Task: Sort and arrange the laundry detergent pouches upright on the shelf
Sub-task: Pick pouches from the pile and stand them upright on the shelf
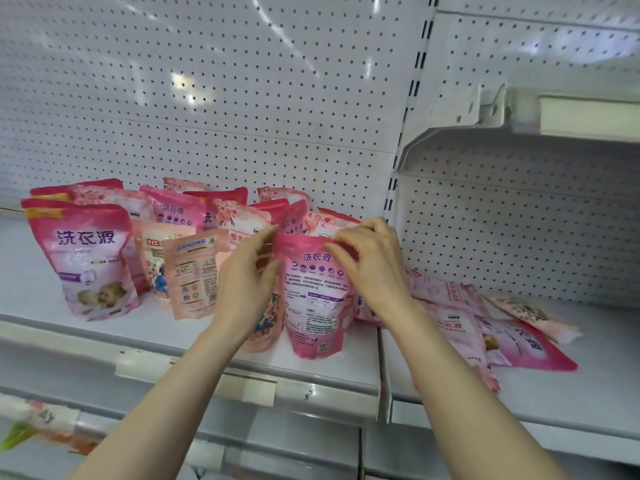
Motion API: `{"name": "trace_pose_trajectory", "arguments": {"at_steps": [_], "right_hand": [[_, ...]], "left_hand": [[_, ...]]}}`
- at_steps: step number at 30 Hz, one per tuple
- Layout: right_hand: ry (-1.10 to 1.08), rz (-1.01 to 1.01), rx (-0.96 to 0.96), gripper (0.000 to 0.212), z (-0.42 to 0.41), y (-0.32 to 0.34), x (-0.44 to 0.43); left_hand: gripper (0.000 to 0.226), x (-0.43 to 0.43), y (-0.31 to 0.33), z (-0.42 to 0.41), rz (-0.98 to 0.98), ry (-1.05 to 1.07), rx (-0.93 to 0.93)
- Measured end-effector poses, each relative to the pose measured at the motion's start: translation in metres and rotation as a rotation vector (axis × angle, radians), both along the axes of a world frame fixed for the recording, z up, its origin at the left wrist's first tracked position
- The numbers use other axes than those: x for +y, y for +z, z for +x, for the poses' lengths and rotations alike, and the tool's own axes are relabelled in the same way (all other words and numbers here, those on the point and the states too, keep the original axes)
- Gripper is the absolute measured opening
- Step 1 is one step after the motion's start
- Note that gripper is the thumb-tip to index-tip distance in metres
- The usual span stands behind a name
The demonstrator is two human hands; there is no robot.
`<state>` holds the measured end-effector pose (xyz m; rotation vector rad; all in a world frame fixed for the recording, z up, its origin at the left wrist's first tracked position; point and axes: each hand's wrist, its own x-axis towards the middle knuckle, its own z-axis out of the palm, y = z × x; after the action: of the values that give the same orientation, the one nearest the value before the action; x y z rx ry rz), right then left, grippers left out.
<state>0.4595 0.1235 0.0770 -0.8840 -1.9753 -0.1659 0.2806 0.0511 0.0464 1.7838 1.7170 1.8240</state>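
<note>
Hands — left hand (246, 282) and right hand (372, 261) — clamp the top corners of an upright glossy pink plastic detergent pouch (317, 306) on the white metal shelf (332, 370).

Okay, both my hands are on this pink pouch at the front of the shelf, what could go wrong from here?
1. The pink pouch stands close to the front edge of the shelf; released off balance, it might tip off.
2. The left hand is right beside the peach pouch, which already leans; a nudge might topple it.
3. The right hand works above the pile lying flat; that pile could hinder later moves.
</note>
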Motion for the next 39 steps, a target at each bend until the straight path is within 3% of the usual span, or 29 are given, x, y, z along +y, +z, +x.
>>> {"name": "trace_pose_trajectory", "arguments": {"at_steps": [4,7,10,13,19,23,27,31,34,39], "right_hand": [[-0.014,0.012,0.111,0.029,0.020,-0.007,-0.010],[-0.176,0.002,0.218,0.028,0.064,-0.026,-0.010],[-0.401,-0.179,0.198,0.035,0.126,-0.049,-0.001],[-0.541,-0.428,0.140,0.039,0.182,-0.060,0.010],[-0.661,-0.730,-0.077,0.053,0.241,-0.064,0.052],[-0.662,-0.824,-0.178,0.048,0.257,-0.072,0.089],[-0.673,-0.913,-0.207,0.029,0.259,-0.080,0.122],[-0.689,-0.954,-0.278,0.043,0.253,-0.084,0.146],[-0.650,-0.985,-0.362,0.040,0.249,-0.081,0.163],[-0.717,-0.988,-0.149,0.016,0.263,-0.070,0.175]], "left_hand": [[0.055,0.001,-0.005,-0.001,0.039,0.046,0.101],[0.056,-0.004,-0.005,0.008,0.131,0.165,0.291],[0.050,-0.007,-0.004,0.033,0.311,0.136,0.423],[0.035,-0.008,-0.011,0.071,0.398,-0.035,0.515],[0.033,0.023,-0.040,0.146,0.038,-0.323,0.595],[0.036,0.047,-0.056,0.174,-0.193,-0.393,0.640],[0.033,0.056,-0.067,0.179,-0.315,-0.411,0.681],[0.034,0.054,-0.071,0.180,-0.352,-0.399,0.602],[0.035,0.054,-0.071,0.186,-0.393,-0.353,0.547],[0.034,0.057,-0.072,0.194,-0.465,-0.302,0.446]]}}
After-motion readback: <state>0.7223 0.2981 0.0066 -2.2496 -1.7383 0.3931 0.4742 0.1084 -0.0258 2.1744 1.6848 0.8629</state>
